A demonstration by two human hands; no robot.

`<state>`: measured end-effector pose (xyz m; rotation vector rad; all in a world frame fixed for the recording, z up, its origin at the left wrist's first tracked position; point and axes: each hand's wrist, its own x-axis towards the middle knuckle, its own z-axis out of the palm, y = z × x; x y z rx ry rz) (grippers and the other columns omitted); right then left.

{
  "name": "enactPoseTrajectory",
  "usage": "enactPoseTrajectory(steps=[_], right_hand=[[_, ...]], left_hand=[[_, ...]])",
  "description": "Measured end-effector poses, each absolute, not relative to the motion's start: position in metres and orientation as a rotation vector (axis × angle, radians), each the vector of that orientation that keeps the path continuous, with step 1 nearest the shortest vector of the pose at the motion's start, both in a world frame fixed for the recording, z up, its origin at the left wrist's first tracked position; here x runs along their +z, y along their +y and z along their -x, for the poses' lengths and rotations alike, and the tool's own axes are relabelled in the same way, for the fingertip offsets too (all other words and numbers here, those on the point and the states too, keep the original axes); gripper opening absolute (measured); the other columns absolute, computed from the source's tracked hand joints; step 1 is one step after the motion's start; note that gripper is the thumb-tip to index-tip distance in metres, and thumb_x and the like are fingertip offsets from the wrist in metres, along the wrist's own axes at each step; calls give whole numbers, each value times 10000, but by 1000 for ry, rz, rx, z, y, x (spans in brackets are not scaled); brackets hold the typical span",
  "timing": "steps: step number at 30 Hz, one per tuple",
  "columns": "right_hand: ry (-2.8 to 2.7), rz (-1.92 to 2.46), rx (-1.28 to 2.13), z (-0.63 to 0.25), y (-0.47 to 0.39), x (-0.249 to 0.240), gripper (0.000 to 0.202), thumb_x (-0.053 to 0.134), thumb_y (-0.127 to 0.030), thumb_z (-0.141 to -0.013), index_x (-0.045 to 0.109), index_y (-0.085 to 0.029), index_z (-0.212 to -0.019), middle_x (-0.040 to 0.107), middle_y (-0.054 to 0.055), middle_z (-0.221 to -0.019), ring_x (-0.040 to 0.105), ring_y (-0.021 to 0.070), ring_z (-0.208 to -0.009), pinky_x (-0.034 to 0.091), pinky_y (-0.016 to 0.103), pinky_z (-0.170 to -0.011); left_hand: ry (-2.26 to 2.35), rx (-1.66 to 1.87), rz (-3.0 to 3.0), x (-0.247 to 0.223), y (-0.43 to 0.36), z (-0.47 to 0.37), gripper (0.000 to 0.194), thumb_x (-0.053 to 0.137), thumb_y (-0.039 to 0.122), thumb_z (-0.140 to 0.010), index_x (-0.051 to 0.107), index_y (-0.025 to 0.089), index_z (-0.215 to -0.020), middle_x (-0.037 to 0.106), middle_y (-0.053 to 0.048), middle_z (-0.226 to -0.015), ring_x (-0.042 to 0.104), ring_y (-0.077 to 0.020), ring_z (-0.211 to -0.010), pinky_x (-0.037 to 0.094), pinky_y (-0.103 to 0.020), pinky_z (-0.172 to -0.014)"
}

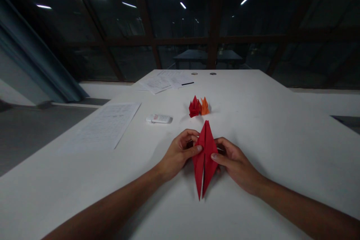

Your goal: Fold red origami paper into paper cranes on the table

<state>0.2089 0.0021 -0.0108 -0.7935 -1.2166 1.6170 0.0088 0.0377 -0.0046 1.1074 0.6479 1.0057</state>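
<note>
Between my hands is a piece of red origami paper, folded into a long diamond with a slit down its lower half and two points toward me. My left hand pinches its left edge, thumb on top and fingers behind. On the right edge, my right hand grips it the same way, with its fingers partly hidden under the paper. Just beyond the diamond stand a red folded paper figure and an orange folded paper figure, side by side.
A white bottle-shaped object lies left of the figures. Printed sheets are at the left edge, and more papers lie farther back with a black pen. Two small round discs sit at the white table's far end, before dark windows.
</note>
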Motion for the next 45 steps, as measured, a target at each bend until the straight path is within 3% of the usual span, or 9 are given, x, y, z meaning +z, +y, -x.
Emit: enactPoseTrajectory(steps=[4,14,19,25,32,38,41,45], right_hand=[[-1173,797,1656,-212,3,-12,236,780,-285,-826,583,-215,-937,631,-12,-863,546,126,-711,425,252,-620],[-1173,870,1689,-211,4,-14,273,737,-389,-866,525,-219,-872,565,-64,-742,427,57,-480,318,203,-437],[-1143,912,1612,-210,2,-12,248,723,-385,-883,536,-231,-935,542,-75,-716,454,63,-504,346,185,-453],[-1126,942,1518,-209,3,-13,329,713,-412,-887,554,-274,-1140,507,-86,-685,460,78,-492,357,192,-450],[-1175,926,1457,-206,3,-13,377,662,-428,-920,538,-289,-1247,526,-71,-714,497,95,-517,408,218,-478],[-1225,1015,1382,-205,0,-9,422,654,-406,-913,499,-284,-1286,600,-35,-873,549,91,-538,421,227,-469],[-1228,1044,1361,-205,0,-7,359,672,-409,-895,512,-267,-1184,606,-31,-919,550,80,-522,400,224,-451],[-1228,1063,1412,-205,0,-7,302,679,-458,-888,482,-229,-903,572,-62,-705,516,87,-499,391,223,-465]], left_hand=[[664,1006,-1120,-5,38,-8,385,833,242,-787,603,201,-1093,671,-16,-938,643,-131,-813,490,-261,-748],[625,951,-1114,0,37,-8,365,819,245,-795,614,196,-1094,685,-37,-984,649,-137,-800,480,-256,-726],[593,872,-1132,2,37,-6,398,809,219,-800,600,209,-1139,666,-47,-1067,658,-161,-877,494,-274,-778],[615,954,-1084,0,38,-8,557,819,213,-794,556,290,-1279,654,-17,-1036,657,-146,-849,501,-280,-790],[657,968,-1166,0,38,-6,506,753,310,-866,586,289,-1343,673,-76,-1146,663,-196,-949,494,-309,-835],[630,933,-1176,-5,40,-7,489,675,320,-923,553,270,-1394,662,-84,-1193,652,-211,-1001,486,-338,-890],[625,939,-1192,-6,40,-7,404,679,309,-918,586,255,-1308,645,-74,-1235,647,-198,-999,484,-316,-880],[660,916,-1185,-5,39,-7,210,677,330,-922,589,223,-1080,664,-24,-1076,634,-144,-853,474,-274,-801]])
